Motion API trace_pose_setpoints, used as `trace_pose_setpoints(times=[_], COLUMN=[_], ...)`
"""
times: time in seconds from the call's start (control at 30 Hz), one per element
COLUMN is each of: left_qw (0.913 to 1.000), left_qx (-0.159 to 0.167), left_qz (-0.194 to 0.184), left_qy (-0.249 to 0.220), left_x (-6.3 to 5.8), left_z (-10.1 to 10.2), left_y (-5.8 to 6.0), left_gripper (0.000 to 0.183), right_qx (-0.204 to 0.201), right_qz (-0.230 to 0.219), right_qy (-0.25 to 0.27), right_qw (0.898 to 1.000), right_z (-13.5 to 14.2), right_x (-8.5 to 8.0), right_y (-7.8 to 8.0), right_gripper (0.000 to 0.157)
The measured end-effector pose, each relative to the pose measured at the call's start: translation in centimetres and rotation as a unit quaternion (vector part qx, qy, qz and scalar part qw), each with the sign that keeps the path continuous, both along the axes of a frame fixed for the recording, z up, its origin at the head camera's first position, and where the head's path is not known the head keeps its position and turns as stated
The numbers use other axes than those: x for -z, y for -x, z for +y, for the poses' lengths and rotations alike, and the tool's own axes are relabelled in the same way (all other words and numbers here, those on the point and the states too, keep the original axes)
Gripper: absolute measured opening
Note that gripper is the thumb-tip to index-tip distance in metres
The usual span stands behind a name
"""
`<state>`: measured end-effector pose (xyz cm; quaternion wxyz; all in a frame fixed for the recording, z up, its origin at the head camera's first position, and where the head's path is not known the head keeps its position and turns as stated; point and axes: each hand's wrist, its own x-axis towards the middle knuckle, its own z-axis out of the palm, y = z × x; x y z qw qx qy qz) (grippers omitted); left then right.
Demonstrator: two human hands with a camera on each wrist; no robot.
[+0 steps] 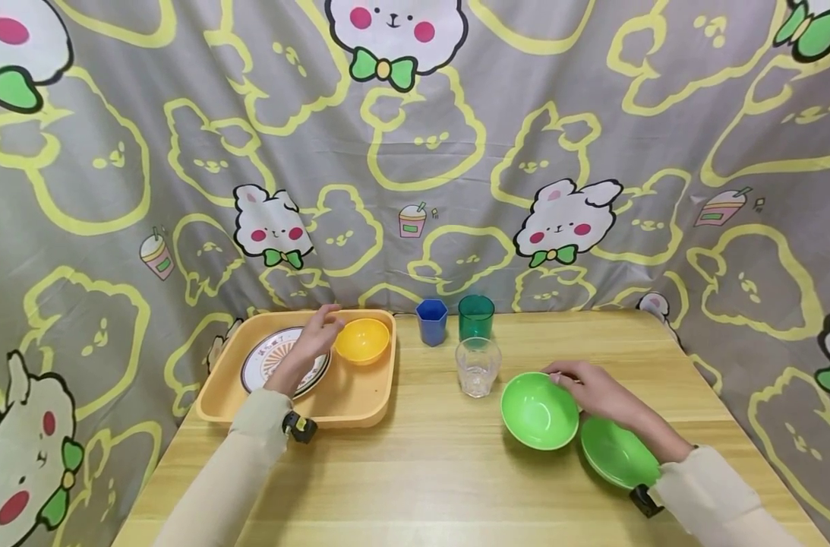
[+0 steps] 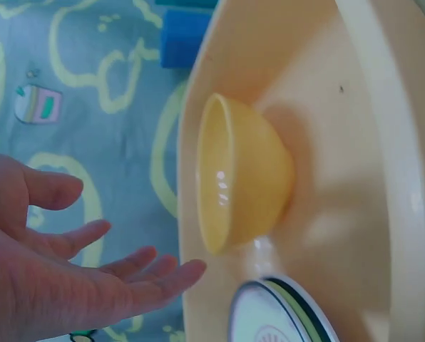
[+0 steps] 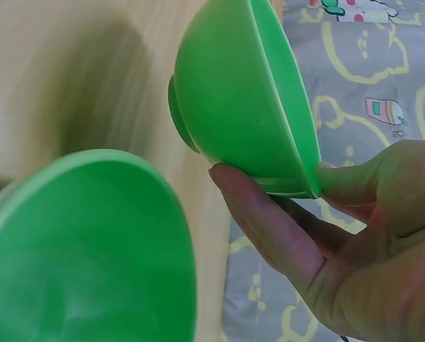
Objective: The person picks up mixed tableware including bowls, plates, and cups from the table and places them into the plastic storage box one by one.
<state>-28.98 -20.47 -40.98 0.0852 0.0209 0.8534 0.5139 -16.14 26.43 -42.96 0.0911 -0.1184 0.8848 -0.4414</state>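
Note:
My right hand (image 1: 595, 391) pinches the rim of a green bowl (image 3: 230, 100), thumb inside and fingers under its outer wall. The bowl is raised above the table, its mouth tipped toward me in the head view. Just below that wrist sits a second green bowl (image 1: 618, 454). Over the orange tray (image 1: 360, 410) hovers my left hand (image 1: 314, 334), fingers spread and holding nothing. Its fingertips are beside a yellow bowl (image 2: 259, 178) in the tray. A white patterned plate (image 1: 256, 365), stacked on others in the left wrist view, lies under the left wrist.
A blue cup (image 1: 431, 323) and a dark green cup (image 1: 476, 317) stand by the patterned curtain (image 1: 456, 182) at the table's back. In front of them is a clear glass (image 1: 478, 368), left of the raised bowl. The wooden table (image 1: 421, 486) reaches to the curtain.

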Motion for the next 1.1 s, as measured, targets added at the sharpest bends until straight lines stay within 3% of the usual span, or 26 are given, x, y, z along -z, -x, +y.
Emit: trace_pose_setpoints(times=[0.23,0.47,0.7,1.1], left_qw=[0.9974,0.9937,0.9906,0.9819], left_qx=[0.001,0.013,0.023,0.050], left_qz=[0.068,0.064,0.093,0.102], left_qy=[-0.024,-0.092,-0.098,-0.152], left_x=[-1.2,-1.7,-1.6,-1.7], left_z=[1.8,3.1,4.0,6.0], left_y=[-1.4,-2.8,-3.5,-4.6], left_gripper=[0.044,0.043,0.042,0.043], right_qx=[0.027,0.053,0.065,0.070], right_qz=[0.013,0.013,0.022,0.025], right_qy=[0.025,0.067,0.100,0.131], right_qw=[0.999,0.996,0.993,0.989], right_z=[0.2,0.0,-0.6,-2.1], right_x=[-0.8,-1.9,-2.8,-3.3], right_y=[0.2,0.4,0.8,2.0], right_gripper=[0.034,0.038,0.040,0.043])
